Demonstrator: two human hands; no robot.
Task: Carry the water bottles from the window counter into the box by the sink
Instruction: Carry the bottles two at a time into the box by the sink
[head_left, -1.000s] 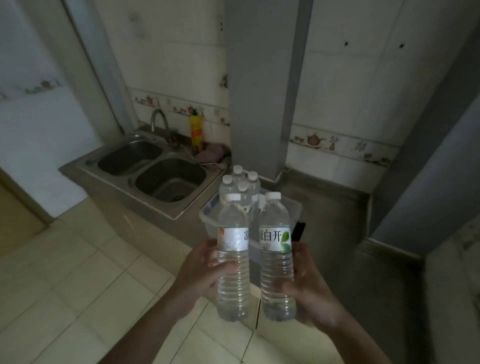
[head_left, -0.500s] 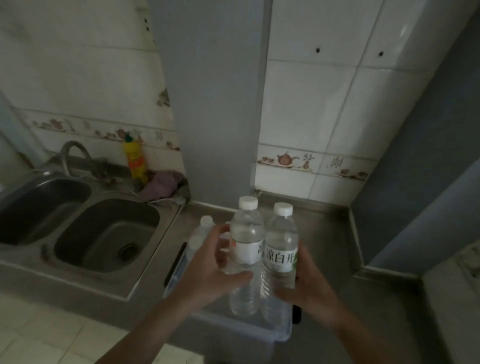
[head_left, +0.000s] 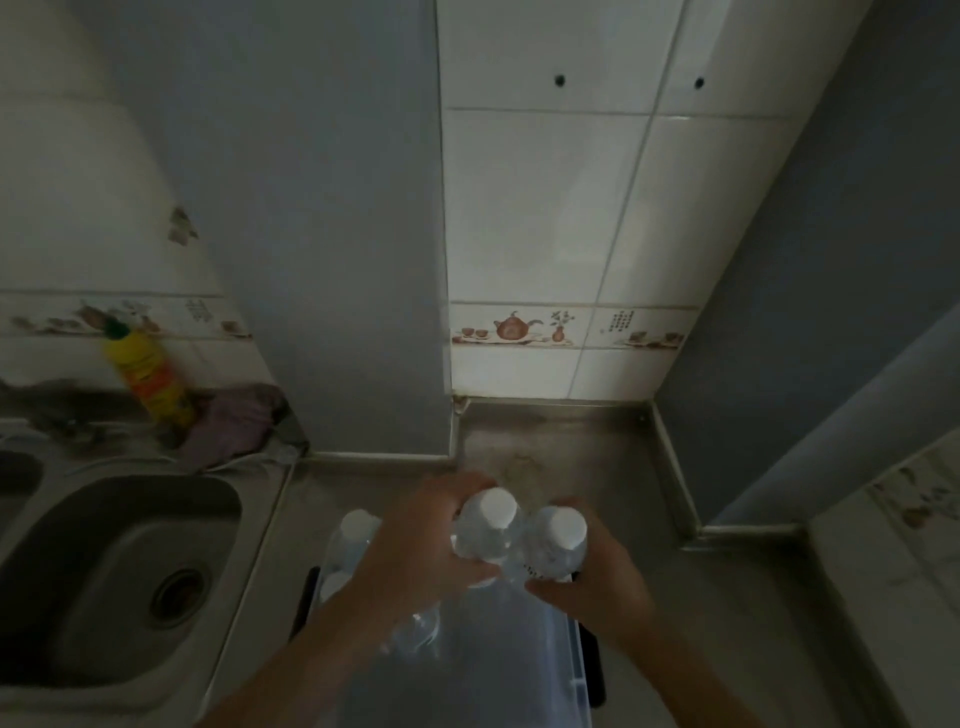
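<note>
— What did each grip have hold of?

— I saw my left hand (head_left: 421, 556) curled round one water bottle (head_left: 485, 530), and my right hand (head_left: 592, 582) wrapped round a second bottle (head_left: 553, 540). Both fists were closed tight on the bodies, white caps up, and the two bottles touched side by side between the grips.

— And the box?

— The clear plastic box (head_left: 579, 670) sat directly beneath both grips on the steel desk (head_left: 566, 441). Just left of my left grip I saw the caps of bottles already standing in the box (head_left: 356, 525). I could not tell whether the held pair touched the box floor.

— Anything else nearby?

— Far left of the grips lay the sink (head_left: 119, 551); beyond it stood a yellow bottle (head_left: 150, 379) beside a purple cloth (head_left: 234, 421).
</note>
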